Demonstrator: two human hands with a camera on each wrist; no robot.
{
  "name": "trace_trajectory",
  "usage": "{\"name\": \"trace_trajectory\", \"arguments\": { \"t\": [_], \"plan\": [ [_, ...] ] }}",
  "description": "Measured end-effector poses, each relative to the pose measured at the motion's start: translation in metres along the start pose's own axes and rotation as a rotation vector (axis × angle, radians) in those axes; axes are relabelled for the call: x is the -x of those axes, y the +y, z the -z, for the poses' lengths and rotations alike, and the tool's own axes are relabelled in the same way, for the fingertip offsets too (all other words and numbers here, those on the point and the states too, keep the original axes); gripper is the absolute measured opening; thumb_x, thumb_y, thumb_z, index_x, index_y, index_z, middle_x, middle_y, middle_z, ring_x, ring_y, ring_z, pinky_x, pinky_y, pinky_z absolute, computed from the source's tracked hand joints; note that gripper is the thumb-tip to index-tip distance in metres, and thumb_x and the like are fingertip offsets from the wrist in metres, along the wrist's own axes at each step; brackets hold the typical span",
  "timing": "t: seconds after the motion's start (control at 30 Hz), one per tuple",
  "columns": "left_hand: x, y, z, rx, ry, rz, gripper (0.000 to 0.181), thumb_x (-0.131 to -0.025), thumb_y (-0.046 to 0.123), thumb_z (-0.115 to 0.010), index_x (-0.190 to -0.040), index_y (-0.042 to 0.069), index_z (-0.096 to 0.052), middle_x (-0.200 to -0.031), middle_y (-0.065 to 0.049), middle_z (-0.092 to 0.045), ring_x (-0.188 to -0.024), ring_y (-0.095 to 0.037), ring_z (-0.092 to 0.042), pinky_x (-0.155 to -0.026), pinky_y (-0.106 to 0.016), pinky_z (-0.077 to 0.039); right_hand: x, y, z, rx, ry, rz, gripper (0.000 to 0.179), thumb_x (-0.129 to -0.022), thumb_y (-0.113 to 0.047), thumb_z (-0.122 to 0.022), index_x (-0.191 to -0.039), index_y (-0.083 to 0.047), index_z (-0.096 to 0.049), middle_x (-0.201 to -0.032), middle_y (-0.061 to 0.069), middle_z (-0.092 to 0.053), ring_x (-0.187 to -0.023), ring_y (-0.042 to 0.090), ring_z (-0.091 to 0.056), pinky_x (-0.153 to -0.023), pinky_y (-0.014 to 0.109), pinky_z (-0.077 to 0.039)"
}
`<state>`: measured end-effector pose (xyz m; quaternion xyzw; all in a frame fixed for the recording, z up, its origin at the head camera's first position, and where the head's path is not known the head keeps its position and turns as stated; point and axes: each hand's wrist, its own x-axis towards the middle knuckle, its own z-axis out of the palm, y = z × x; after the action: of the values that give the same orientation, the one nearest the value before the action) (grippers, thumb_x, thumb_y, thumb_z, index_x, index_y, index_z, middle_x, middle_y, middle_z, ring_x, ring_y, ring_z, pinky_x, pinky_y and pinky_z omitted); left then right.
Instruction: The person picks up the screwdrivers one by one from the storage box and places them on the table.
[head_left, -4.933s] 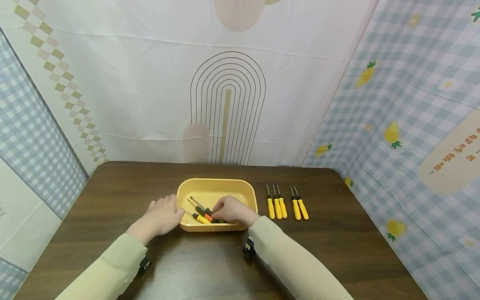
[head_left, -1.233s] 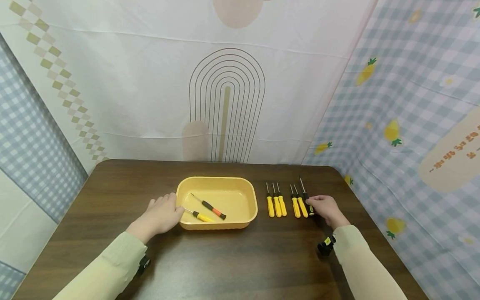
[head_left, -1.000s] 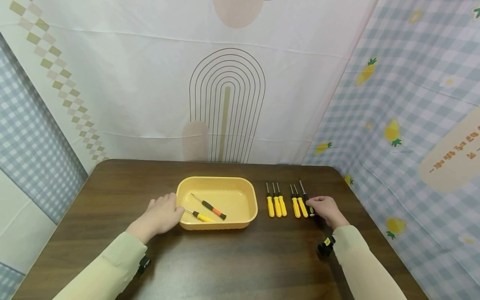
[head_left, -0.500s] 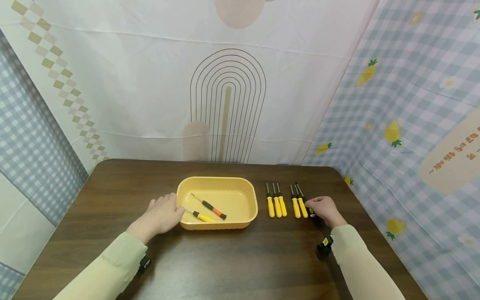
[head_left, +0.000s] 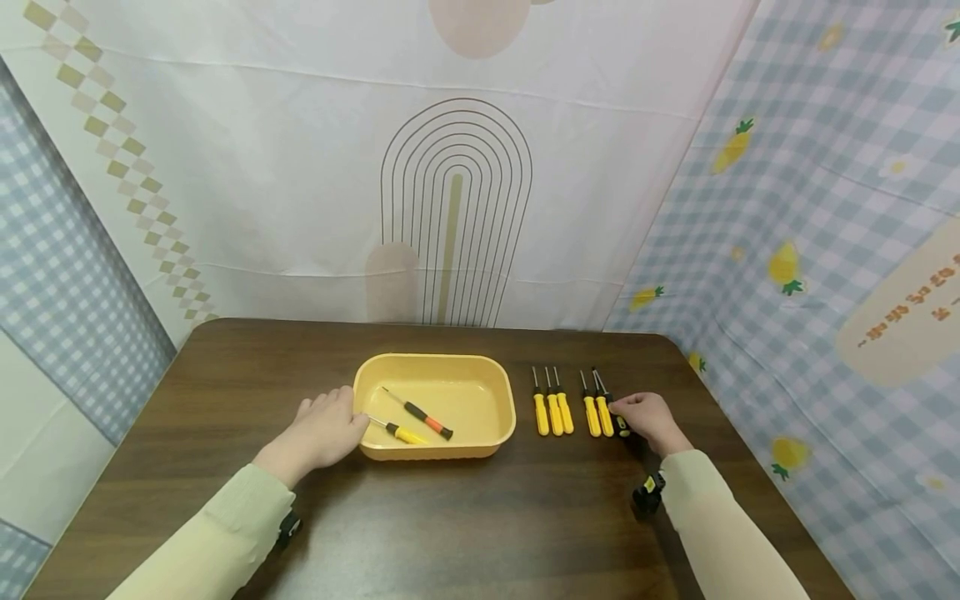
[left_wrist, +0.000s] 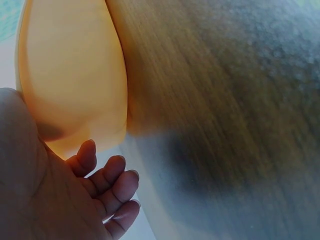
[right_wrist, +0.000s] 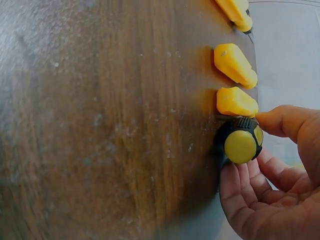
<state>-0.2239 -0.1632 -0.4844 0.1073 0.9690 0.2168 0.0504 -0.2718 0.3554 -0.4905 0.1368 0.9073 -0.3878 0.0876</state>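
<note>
A yellow plastic tray (head_left: 457, 451) holds two screwdrivers: one with a yellow handle (head_left: 408, 437), the other a slimmer one with a black and orange handle (head_left: 427, 418). My left hand (head_left: 318, 433) grips the tray's left end, its thumb over the rim and the fingers loosely bent outside, as the left wrist view shows. At the right, my right hand (head_left: 651, 418) pinches a black-and-yellow screwdriver (right_wrist: 239, 146) between thumb and fingers. That screwdriver lies at the right end of a group, right beside two yellow-handled screwdrivers (head_left: 604, 417), its shaft toward the back.
Another group of three yellow-handled screwdrivers (head_left: 555, 413) lies between the tray and the right-hand group, shafts pointing back. The dark wooden table (head_left: 450, 533) ends at a hanging white cloth (head_left: 300, 208) behind and a checked cloth (head_left: 810, 333) on the right.
My right hand has taken the black-and-yellow screwdriver from the tray to the right-hand group. Within the last second it shifted slightly left against its neighbours. My left hand stays at the tray.
</note>
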Motion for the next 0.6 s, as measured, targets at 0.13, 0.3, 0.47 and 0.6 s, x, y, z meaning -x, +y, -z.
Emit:
{"name": "trace_trajectory", "arguments": {
  "t": [0.13,0.3,0.47,0.6],
  "plan": [
    [-0.001,-0.001,0.000,-0.008,0.000,0.000,0.034,-0.093,0.030,-0.045,-0.107,-0.002,-0.049,-0.086,-0.006,-0.047,-0.077,-0.024,-0.042,-0.071,-0.042,-0.030,0.001,-0.002,0.001,-0.003,0.002,-0.001,0.038,-0.093,-0.032,-0.062,-0.109,0.002,-0.064,-0.118,0.019,-0.055,-0.092,0.027,-0.053,-0.073,0.038,-0.046],
    [-0.001,-0.001,0.000,-0.012,0.002,-0.006,0.034,-0.093,0.030,-0.045,-0.107,-0.002,-0.049,-0.087,-0.006,-0.047,-0.077,-0.024,-0.042,-0.071,-0.042,-0.031,0.003,-0.008,0.003,0.018,0.039,0.013,0.040,-0.092,-0.036,-0.063,-0.108,0.001,-0.063,-0.114,0.017,-0.056,-0.093,0.028,-0.054,-0.073,0.039,-0.046],
    [-0.001,-0.001,0.000,-0.013,0.001,-0.005,0.032,-0.093,0.029,-0.045,-0.104,-0.001,-0.049,-0.086,-0.006,-0.047,-0.078,-0.024,-0.042,-0.072,-0.042,-0.031,0.005,-0.017,0.003,0.048,0.075,0.043,0.042,-0.092,-0.037,-0.063,-0.110,0.001,-0.060,-0.112,0.018,-0.057,-0.093,0.028,-0.055,-0.071,0.039,-0.047],
    [0.000,0.000,0.001,-0.013,0.000,-0.002,0.034,-0.093,0.029,-0.045,-0.106,-0.002,-0.049,-0.087,-0.007,-0.047,-0.078,-0.025,-0.042,-0.072,-0.042,-0.031,0.008,-0.027,0.004,0.062,0.088,0.067,0.045,-0.092,-0.039,-0.062,-0.113,0.001,-0.059,-0.112,0.018,-0.057,-0.092,0.028,-0.055,-0.070,0.038,-0.046]
  ]
}}
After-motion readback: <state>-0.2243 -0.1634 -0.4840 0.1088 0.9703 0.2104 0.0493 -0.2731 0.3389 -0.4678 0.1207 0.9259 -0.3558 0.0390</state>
